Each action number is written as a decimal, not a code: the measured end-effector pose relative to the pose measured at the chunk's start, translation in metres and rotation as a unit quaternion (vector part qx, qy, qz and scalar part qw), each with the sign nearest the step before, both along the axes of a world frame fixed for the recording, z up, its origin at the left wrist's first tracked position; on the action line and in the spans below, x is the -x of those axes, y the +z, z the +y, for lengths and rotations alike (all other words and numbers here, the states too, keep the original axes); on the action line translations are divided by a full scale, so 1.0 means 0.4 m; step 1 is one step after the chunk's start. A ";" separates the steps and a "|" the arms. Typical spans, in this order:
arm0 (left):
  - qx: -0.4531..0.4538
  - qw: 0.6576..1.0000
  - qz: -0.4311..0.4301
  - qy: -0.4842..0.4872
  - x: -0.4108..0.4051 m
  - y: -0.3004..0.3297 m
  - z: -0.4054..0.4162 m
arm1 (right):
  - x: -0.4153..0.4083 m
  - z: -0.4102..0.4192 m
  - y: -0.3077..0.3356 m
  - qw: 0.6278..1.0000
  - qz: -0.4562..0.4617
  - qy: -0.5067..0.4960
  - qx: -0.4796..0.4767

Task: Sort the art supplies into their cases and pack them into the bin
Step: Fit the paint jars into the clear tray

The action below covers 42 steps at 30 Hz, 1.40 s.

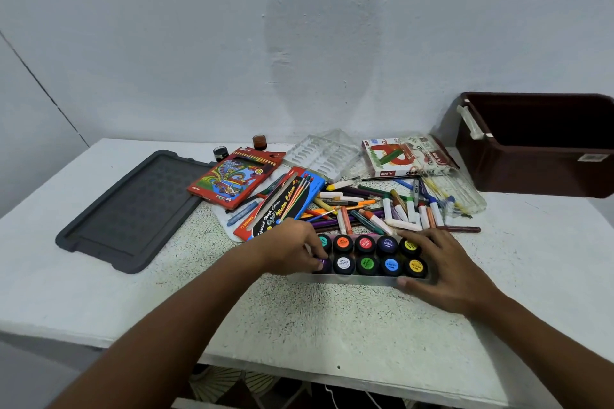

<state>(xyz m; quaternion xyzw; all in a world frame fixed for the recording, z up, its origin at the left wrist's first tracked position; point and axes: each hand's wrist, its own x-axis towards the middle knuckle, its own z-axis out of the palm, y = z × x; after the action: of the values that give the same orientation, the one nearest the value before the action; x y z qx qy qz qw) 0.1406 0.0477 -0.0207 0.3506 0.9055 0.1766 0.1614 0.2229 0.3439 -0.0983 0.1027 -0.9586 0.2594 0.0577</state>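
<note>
Seating purple jar squarely: left hand pinches it, right hand grips tray end steady.

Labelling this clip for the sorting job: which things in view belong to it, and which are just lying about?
Belongs:
poster paint tray
loose crayons and pencils
colour pencil box
water colour box
brown bin

Lying about:
grey lid, possibly the bin's
cables under the table
</note>
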 end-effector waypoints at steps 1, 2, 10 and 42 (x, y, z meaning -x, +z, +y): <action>0.002 1.000 -0.004 -0.003 0.008 0.006 0.004 | 0.002 0.002 0.004 1.000 -0.009 0.000 0.024; 0.002 1.000 -0.007 -0.002 0.016 0.013 0.007 | 0.002 0.004 0.006 0.999 -0.013 -0.001 0.040; -0.110 0.966 0.150 0.182 0.136 0.025 -0.006 | 0.017 -0.006 0.014 0.978 -0.053 -0.087 0.181; 0.038 0.915 0.101 0.389 0.677 -0.073 -0.009 | 0.066 -0.038 0.023 0.928 -0.012 -0.282 0.242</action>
<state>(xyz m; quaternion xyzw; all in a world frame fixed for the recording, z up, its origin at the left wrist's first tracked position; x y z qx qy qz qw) -0.1302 0.0442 -0.0497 -0.0203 0.9878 0.1542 0.0008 0.1963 0.3288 -0.0893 -0.1923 -0.8569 0.4573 0.1400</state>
